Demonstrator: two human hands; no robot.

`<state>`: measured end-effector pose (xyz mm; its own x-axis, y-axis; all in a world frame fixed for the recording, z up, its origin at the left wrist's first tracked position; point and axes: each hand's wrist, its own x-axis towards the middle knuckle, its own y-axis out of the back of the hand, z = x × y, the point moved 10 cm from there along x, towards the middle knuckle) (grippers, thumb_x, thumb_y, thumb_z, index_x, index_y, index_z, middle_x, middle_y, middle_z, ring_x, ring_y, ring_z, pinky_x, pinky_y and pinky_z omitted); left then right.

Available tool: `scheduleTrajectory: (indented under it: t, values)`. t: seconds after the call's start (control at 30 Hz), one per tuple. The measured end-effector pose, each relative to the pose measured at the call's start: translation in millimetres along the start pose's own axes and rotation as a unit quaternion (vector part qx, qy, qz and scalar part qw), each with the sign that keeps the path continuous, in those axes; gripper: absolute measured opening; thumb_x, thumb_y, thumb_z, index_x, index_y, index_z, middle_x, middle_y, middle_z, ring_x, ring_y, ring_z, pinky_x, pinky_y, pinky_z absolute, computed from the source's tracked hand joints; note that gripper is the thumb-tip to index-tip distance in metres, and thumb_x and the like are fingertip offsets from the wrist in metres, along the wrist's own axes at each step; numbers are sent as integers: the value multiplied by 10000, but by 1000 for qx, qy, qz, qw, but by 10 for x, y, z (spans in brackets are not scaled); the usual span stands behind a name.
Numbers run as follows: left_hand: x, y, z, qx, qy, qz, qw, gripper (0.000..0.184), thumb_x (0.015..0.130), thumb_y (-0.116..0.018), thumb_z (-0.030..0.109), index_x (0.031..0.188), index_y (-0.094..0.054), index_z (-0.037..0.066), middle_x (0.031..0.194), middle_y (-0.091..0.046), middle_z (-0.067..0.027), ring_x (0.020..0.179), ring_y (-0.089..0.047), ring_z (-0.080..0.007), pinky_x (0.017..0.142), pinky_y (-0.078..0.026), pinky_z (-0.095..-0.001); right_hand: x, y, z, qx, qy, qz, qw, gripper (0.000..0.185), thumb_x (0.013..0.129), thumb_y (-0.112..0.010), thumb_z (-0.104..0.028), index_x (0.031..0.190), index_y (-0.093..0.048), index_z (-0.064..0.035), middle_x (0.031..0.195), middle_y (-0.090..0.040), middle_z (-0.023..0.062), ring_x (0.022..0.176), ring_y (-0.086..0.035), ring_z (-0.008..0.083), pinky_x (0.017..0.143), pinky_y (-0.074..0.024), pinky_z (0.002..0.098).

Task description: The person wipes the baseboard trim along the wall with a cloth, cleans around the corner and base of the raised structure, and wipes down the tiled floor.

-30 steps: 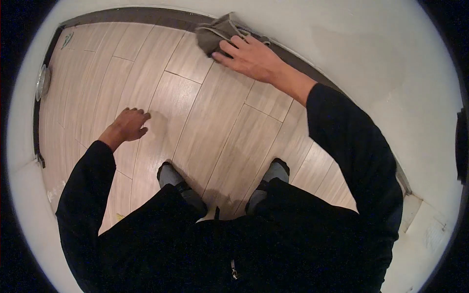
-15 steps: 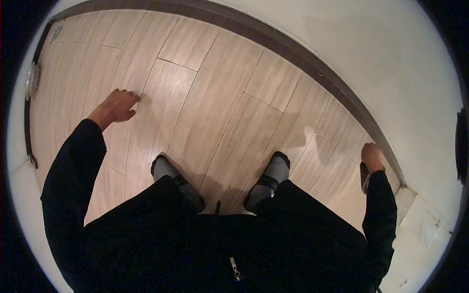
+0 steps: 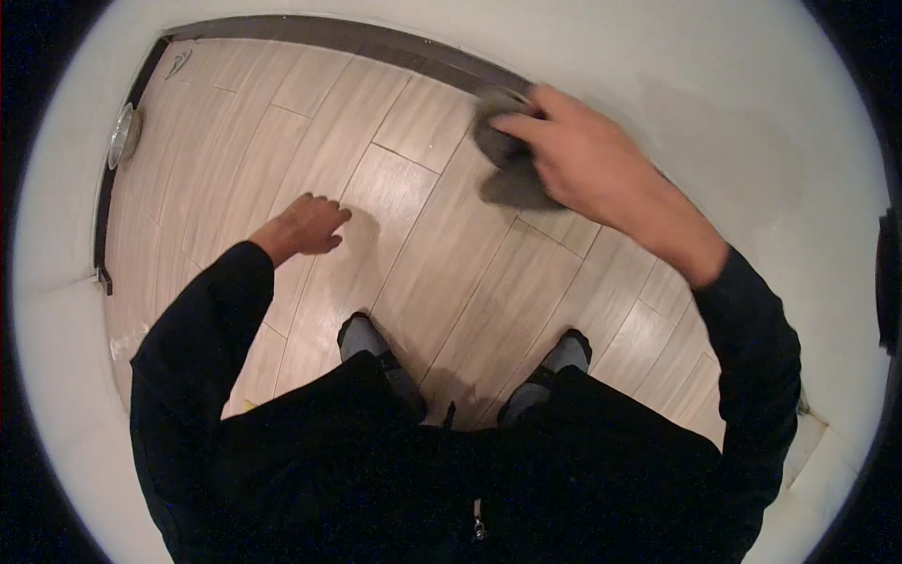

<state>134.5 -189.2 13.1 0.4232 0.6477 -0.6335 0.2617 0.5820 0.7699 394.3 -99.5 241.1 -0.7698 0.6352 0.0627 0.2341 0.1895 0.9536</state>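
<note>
My right hand (image 3: 583, 155) is raised in front of me near the wall side. Its thumb and fingers close on dark grey slipper-like footwear (image 3: 521, 188), smeared by motion; two rounded parts show, one above the other. My left hand (image 3: 305, 227) hangs over the floor at centre left, back up, with nothing in it. Its fingers bend loosely and the thumb stands apart.
Light wood-look planks make up the floor (image 3: 470, 254), with a dark baseboard (image 3: 376, 45) along the white wall (image 3: 714, 122). A clear bowl-like thing (image 3: 122, 136) lies at the left edge. My feet in grey socks (image 3: 376, 343) stand below.
My right hand has swung up and inward from low on the right, bringing the dark grey footwear into fuller view. My left hand appears farther right and slightly lower; the view has shifted.
</note>
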Motion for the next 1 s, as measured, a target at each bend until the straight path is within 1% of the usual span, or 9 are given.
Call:
scheduleTrajectory:
  t: [0.13,0.33,0.4,0.5,0.53,0.6,0.67,0.87,1.0]
  values:
    - [-237,-190,-121,-24,30,-16,999,383,822,-692,257,1142,-624,57,1041,-674,-162,1039,-642,-348,913,-485,-492,535,-384,-113,-124,169,121,970,378,857,-569,-64,1231,-619,-55,1100,-552,123,1011,-570,324,833,-529,406]
    - [-385,-530,-211,-13,41,-67,997,423,825,-705,273,1186,-625,66,1061,-672,-150,1040,-644,-334,912,-493,-494,-235,-1048,1172,-216,-24,-28,976,385,874,-561,-96,1251,-575,-21,1157,-536,160,1054,-550,335,864,-518,411]
    - [-402,-534,-234,-25,39,-66,997,429,828,-710,274,1196,-625,71,1070,-671,-147,1040,-645,-331,916,-493,-488,-1077,-946,1429,-230,6,31,973,274,912,-561,-182,1133,-602,-27,1169,-557,173,1071,-563,363,875,-530,452]
    - [-363,-548,-319,-6,33,-70,997,436,845,-696,285,1217,-610,74,1095,-660,-150,1043,-634,-341,919,-486,-486,-2647,-792,2287,-141,-329,-76,931,354,922,-553,-137,1262,-558,-38,1255,-533,235,1165,-540,416,969,-493,483]
    - [-329,-549,-358,3,27,-70,997,446,852,-688,291,1232,-599,76,1107,-656,-151,1046,-629,-345,915,-483,-492,-3150,-759,2353,-336,-267,-181,885,334,929,-561,-169,1233,-603,-39,1269,-547,240,1170,-559,418,944,-516,474]
    - [-139,-523,-466,23,22,-77,997,415,839,-697,260,1201,-619,72,1108,-656,-152,1039,-635,-344,914,-487,-488,-4225,-502,2646,-290,-503,-339,740,354,924,-552,-114,1262,-601,-22,1296,-545,244,1155,-574,401,963,-521,462]
    - [-40,-370,-464,30,27,-28,999,372,823,-718,219,1157,-648,71,1062,-668,-145,1035,-644,-341,927,-490,-473,-5339,-501,2855,-292,-510,-402,702,263,900,-611,-182,1088,-694,-17,1141,-668,229,1074,-657,378,896,-557,454]
    - [180,-92,-177,20,-26,2,999,409,824,-703,257,1176,-634,60,1068,-675,-157,1041,-645,-338,922,-495,-469,-4917,-661,2466,-183,-490,-450,723,267,792,-657,-211,936,-720,5,1010,-710,248,973,-695,402,841,-573,459]
    - [127,-189,-65,17,-36,-19,999,421,842,-689,269,1205,-602,73,1091,-658,-153,1054,-628,-348,912,-489,-500,-2882,-896,1648,-37,-332,-455,825,253,767,-629,-175,930,-730,-10,974,-704,249,930,-690,421,818,-562,475]
